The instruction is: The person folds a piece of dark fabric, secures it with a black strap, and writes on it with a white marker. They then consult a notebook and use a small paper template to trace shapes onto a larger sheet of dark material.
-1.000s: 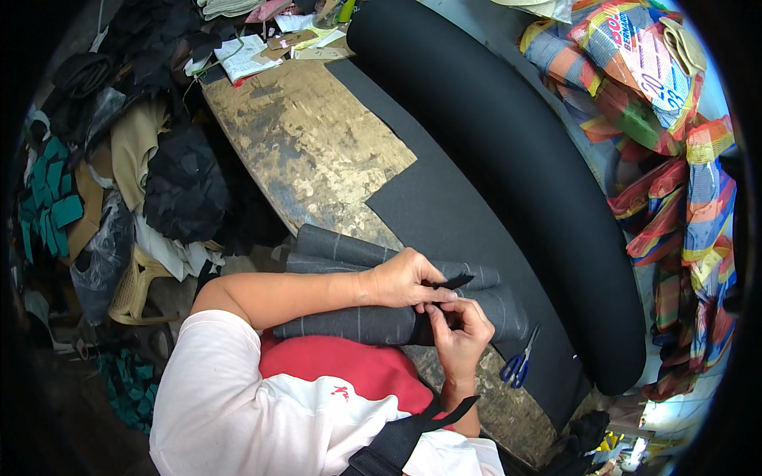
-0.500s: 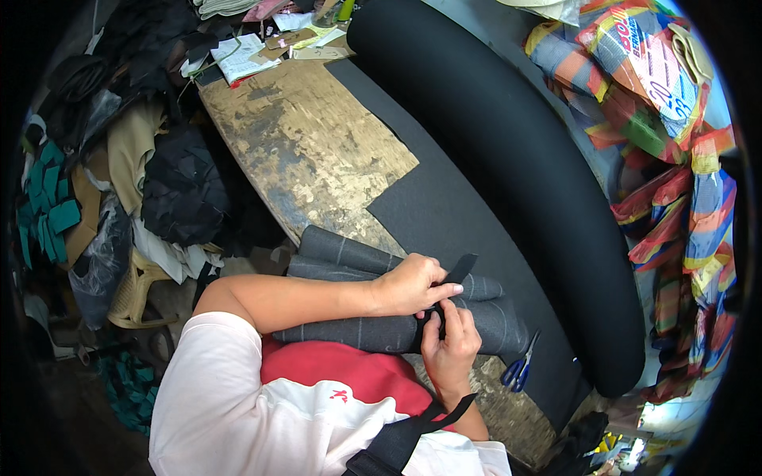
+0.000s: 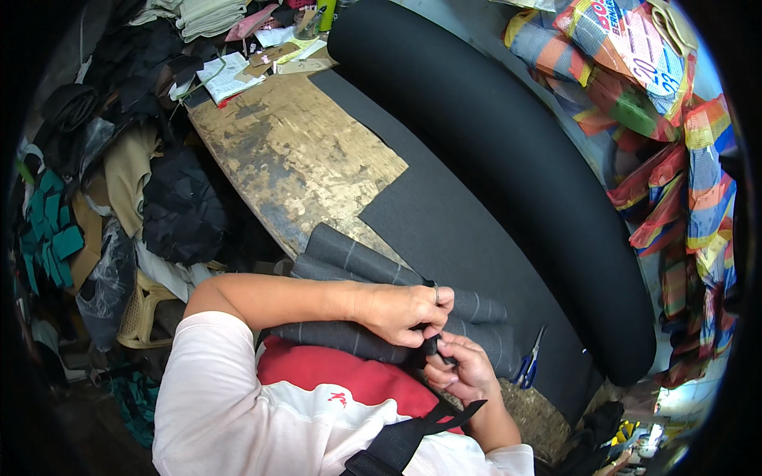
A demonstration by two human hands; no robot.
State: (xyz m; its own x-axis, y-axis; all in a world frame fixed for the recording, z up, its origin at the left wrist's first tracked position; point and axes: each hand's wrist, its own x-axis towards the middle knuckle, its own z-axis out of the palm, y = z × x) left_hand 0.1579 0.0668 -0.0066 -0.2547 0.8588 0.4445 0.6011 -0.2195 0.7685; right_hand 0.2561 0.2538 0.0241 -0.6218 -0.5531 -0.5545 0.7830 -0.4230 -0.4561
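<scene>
Grey cloth with thin pale lines makes up the bundle (image 3: 357,252), which lies in loose folds across the near part of the counter (image 3: 317,147), close against the person's red and white shirt (image 3: 302,369). Both bare hands are at the middle of the bundle, on its upper side. From the left side of the bundle, the left hand (image 3: 403,312) reaches over it with fingers curled inward, its grip pinching a black strip (image 3: 432,346). Close to it, on the bundle's near side, the right hand (image 3: 467,368) has thumb and fingers drawn together, its grip also pinching the strip. Much of the strip is hidden by the fingers, so how it runs around the bundle cannot be told.

Just beside the bundle's right end lie scissors (image 3: 529,368) with blue handles, blades pointing away from the person. Beyond the bundle, a dark sheet (image 3: 444,208) covers part of the worn counter, and a long black roll (image 3: 492,170) rests past that. Papers (image 3: 228,77) sit at the far end, well apart from the bundle. Left of the bundle are a beige chair (image 3: 144,308), dark scraps (image 3: 184,202) and green scraps (image 3: 57,242).
</scene>
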